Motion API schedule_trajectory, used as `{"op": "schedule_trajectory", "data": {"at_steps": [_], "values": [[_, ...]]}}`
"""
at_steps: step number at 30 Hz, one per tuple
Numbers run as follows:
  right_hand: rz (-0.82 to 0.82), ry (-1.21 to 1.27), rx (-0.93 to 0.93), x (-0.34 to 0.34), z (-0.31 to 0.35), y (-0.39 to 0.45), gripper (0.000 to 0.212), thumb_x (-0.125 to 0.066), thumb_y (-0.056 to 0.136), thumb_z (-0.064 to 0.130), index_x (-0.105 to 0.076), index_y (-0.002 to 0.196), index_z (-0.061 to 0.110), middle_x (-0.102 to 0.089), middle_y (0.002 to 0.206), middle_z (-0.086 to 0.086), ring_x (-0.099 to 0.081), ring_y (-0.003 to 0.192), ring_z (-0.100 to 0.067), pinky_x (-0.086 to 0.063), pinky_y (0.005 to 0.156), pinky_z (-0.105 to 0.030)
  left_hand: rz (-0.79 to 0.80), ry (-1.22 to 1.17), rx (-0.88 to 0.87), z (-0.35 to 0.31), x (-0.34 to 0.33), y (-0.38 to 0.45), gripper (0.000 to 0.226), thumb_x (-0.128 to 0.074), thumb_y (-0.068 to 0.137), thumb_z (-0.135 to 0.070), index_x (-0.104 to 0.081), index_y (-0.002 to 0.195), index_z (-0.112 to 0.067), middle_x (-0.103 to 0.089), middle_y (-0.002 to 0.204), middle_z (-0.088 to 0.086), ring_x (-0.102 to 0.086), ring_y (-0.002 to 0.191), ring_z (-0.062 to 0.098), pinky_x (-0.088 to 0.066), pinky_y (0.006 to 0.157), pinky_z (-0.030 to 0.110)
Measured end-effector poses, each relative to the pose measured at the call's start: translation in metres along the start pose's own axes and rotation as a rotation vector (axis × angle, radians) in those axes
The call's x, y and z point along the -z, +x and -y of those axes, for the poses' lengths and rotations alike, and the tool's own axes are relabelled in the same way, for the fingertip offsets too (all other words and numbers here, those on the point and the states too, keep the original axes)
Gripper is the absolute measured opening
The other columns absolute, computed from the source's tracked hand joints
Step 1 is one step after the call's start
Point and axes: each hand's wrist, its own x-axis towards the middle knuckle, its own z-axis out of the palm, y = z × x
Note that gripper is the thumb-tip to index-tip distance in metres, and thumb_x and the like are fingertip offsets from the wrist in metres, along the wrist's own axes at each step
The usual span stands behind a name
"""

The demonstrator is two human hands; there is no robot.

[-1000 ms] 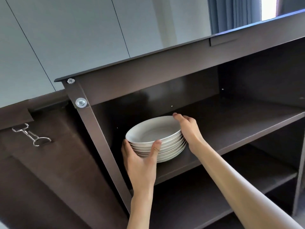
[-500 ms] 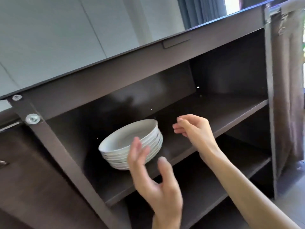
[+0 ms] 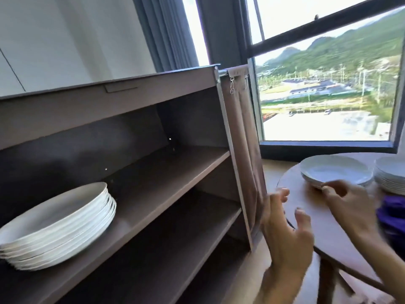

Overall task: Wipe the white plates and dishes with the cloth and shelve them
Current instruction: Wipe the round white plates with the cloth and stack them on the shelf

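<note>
**One stack shelved, more plates waiting**

Plainly, the cabinet (image 3: 135, 137) holds one shelved stack (image 3: 55, 227) on its upper shelf; right of the cabinet, the round table (image 3: 311, 218) bears a shallow dish (image 3: 335, 171), another plate pile (image 3: 392, 176) and the purple cloth (image 3: 392, 218), so wiping remains; the right hand (image 3: 348, 202) reaches at the dish rim, contact unclear; the left hand (image 3: 285, 235) hangs loosely spread, empty; no writing shows.

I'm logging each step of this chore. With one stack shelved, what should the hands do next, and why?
Probably grip the shallow dish on the round table: the right hand reaches at its near rim, the left hand is free, and the purple cloth lies beside it for wiping.
</note>
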Motion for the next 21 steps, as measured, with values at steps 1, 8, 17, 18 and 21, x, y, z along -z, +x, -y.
{"op": "schedule_trajectory", "data": {"at_steps": [1,8,17,18,21], "values": [[-0.054,-0.125,-0.006,0.014,-0.014,-0.001,0.007,-0.069,0.089,0.012,-0.075,0.093,0.01,-0.072,0.096,-0.018,-0.063,0.096,-0.041,-0.049,0.087,-0.046,0.033,-0.001,0.027,0.003,-0.014,0.002,0.035,-0.053,0.085,-0.039,-0.05,0.117,-0.054,-0.054,0.114,-0.037,-0.053,0.116,-0.007,-0.049,0.1,0.026],[0.07,-0.636,-0.306,0.103,-0.1,-0.006,0.065,-0.07,0.085,0.058,-0.057,0.14,0.027,-0.057,0.136,-0.018,-0.045,0.132,-0.038,-0.029,0.111,-0.046,0.281,0.04,0.453,0.026,-0.123,0.061,0.046,-0.062,0.097,-0.034,-0.05,0.135,-0.013,-0.063,0.132,0.008,-0.059,0.123,0.028,-0.046,0.102,0.035],[-0.039,-0.529,-0.512,0.103,-0.118,0.013,0.056,-0.056,0.092,0.027,-0.045,0.147,0.026,-0.046,0.145,-0.016,-0.036,0.139,-0.036,-0.024,0.115,-0.05,0.256,-0.004,0.706,0.053,-0.198,0.104,0.047,-0.063,0.096,-0.033,-0.053,0.133,-0.006,-0.067,0.126,0.015,-0.07,0.103,0.039,-0.056,0.092,0.04],[-0.065,-0.513,-0.529,0.099,-0.118,0.016,0.055,-0.056,0.09,0.023,-0.047,0.145,0.025,-0.046,0.144,-0.016,-0.035,0.138,-0.036,-0.024,0.116,-0.05,0.248,-0.032,0.738,0.057,-0.199,0.108,0.042,-0.062,0.097,-0.033,-0.054,0.13,-0.007,-0.068,0.118,0.014,-0.074,0.089,0.038,-0.06,0.085,0.041],[-0.116,-0.522,-0.549,0.088,-0.122,0.023,0.054,-0.057,0.087,0.018,-0.049,0.14,0.02,-0.046,0.142,-0.017,-0.036,0.136,-0.037,-0.024,0.115,-0.05,0.227,-0.051,0.797,0.068,-0.203,0.123,0.035,-0.063,0.097,-0.034,-0.055,0.121,-0.009,-0.064,0.094,0.009,-0.072,0.063,0.031,-0.063,0.074,0.041]]}}
